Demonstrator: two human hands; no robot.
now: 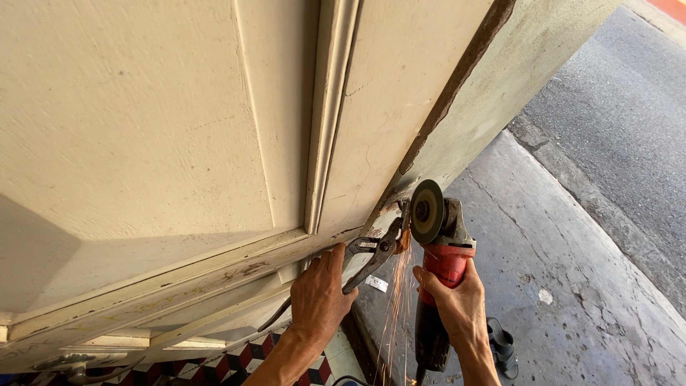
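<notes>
Head view: the left hand [318, 297] is wrapped shut around the handles of the pliers [357, 268], which slant up to the right; their jaws sit at the lower edge of the door [143, 129], right beside the disc [426, 211].

The right hand [457, 300] is closed tight around the red body of the grinder [439, 279], held upright with its disc at the top, against the door's bottom corner where it meets the wall [500, 86]. Orange sparks [393, 314] stream down from that spot, between the 2 hands.

The door is cream, panelled, with chipped paint along its edge. Below lies a grey concrete floor [572, 286]. Red, black and white tiles [243, 361] show at the bottom left. A dark object [502, 347] stands on the floor just behind the right wrist; I cannot tell what it is.
</notes>
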